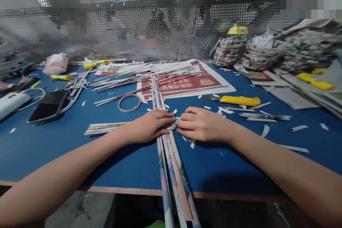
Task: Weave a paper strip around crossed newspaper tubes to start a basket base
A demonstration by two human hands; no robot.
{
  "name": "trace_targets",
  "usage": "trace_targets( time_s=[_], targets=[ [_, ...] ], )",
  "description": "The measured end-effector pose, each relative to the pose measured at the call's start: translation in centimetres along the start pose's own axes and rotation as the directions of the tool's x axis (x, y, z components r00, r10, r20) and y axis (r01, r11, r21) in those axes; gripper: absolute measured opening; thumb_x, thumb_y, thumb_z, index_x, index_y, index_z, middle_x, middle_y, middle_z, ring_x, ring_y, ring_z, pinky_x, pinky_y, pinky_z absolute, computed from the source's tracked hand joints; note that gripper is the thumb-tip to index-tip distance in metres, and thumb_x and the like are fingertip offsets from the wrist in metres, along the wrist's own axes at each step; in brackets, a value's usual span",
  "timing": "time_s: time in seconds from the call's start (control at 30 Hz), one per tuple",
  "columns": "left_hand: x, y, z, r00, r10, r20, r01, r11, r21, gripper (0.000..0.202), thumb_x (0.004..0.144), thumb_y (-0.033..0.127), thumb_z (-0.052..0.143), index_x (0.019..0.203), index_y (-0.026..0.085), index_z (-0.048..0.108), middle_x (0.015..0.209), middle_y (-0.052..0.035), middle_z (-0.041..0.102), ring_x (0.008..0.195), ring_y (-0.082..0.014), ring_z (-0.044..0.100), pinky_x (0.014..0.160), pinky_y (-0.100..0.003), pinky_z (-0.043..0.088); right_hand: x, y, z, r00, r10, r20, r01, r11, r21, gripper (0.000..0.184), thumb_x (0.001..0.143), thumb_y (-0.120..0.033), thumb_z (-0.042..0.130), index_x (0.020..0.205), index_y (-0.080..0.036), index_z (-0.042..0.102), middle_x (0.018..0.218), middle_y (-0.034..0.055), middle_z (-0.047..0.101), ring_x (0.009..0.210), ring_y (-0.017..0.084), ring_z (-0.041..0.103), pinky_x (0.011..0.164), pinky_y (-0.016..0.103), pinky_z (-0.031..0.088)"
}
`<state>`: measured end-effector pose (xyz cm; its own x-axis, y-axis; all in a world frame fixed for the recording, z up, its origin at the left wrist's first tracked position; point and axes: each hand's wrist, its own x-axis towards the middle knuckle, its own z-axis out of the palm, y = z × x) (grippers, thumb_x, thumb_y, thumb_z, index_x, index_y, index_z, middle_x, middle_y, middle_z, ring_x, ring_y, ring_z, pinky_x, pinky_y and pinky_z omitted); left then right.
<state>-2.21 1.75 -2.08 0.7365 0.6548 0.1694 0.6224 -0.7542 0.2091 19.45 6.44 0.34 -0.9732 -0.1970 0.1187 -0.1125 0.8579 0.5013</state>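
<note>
Several rolled newspaper tubes (171,171) run lengthwise from the table's middle past its front edge. A second bundle of paper tubes (104,128) lies crosswise and passes under my left hand. Where the two sets cross, my left hand (151,124) grips the tubes, fingers over the top and thumb near the front. Right beside it, my right hand (200,124) is closed, its fingertips pinched on the paper at the crossing's right side. My fingers hide most of the crossing.
A yellow utility knife (240,100) with its blade out lies right of my hands. Left are a tape ring (129,103) and a phone (49,105). Loose tubes cover a red-printed sheet (184,84) behind. Woven paper baskets (229,51) stand at back right, before a perforated metal screen (149,14).
</note>
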Motion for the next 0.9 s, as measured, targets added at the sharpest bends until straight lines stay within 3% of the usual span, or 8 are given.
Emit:
trace_targets(
  time_s=[0.2,0.5,0.63,0.77,0.9],
  targets=[
    [0.0,0.1,-0.1,0.999,0.012,-0.037,-0.014,0.998,-0.057,0.043,0.085,0.035,0.038,0.121,0.011,0.038,0.124,-0.0159,0.044,0.117,-0.0231,0.039,0.097,-0.039,0.034,0.5,-0.3,-0.1,0.996,-0.087,-0.026,0.087,0.996,-0.028,0.023,0.085,-0.012,0.038,0.072,-0.016,0.057,0.071,0.0029,0.055,0.071,0.013,0.045,0.065,0.031,0.034],
    [0.0,-0.1,0.0,1.000,0.015,-0.001,-0.015,0.999,-0.039,0.041,0.087,0.034,0.033,0.123,0.015,0.041,0.127,-0.0138,0.042,0.116,-0.0243,0.039,0.097,-0.041,0.033,0.9,-0.2,0.6,0.998,-0.060,-0.033,0.062,0.996,0.064,0.023,0.085,-0.013,0.036,0.072,-0.016,0.056,0.071,0.0026,0.054,0.068,0.013,0.044,0.062,0.028,0.032],
    [0.0,-0.1,-0.1,1.000,0.014,0.000,-0.014,0.998,-0.055,0.039,0.086,0.033,0.035,0.121,0.016,0.044,0.127,-0.0139,0.042,0.117,-0.0249,0.038,0.097,-0.041,0.033,1.1,-0.1,0.1,0.998,0.024,0.061,-0.034,0.985,0.171,0.024,0.085,-0.010,0.034,0.073,-0.017,0.054,0.076,0.0027,0.052,0.069,0.012,0.043,0.062,0.027,0.030],
    [0.0,-0.1,-0.2,1.000,0.016,0.004,-0.016,0.998,-0.060,0.038,0.086,0.033,0.036,0.120,0.016,0.045,0.126,-0.0138,0.042,0.117,-0.0254,0.038,0.097,-0.042,0.032,1.2,-0.1,-0.6,0.968,0.173,0.181,-0.223,0.924,0.311,0.018,0.082,-0.010,0.040,0.077,-0.020,0.054,0.087,0.0028,0.050,0.072,0.013,0.040,0.062,0.027,0.027],
    [0.1,-0.1,-0.1,1.000,0.031,0.004,-0.031,0.997,-0.073,0.038,0.086,0.032,0.036,0.119,0.015,0.045,0.125,-0.0139,0.042,0.116,-0.0239,0.039,0.097,-0.040,0.031,1.3,-0.3,-0.6,0.944,0.253,0.210,-0.318,0.866,0.386,0.018,0.080,-0.011,0.042,0.070,-0.020,0.055,0.085,0.0025,0.047,0.071,0.015,0.036,0.061,0.027,0.026]
  ],
)
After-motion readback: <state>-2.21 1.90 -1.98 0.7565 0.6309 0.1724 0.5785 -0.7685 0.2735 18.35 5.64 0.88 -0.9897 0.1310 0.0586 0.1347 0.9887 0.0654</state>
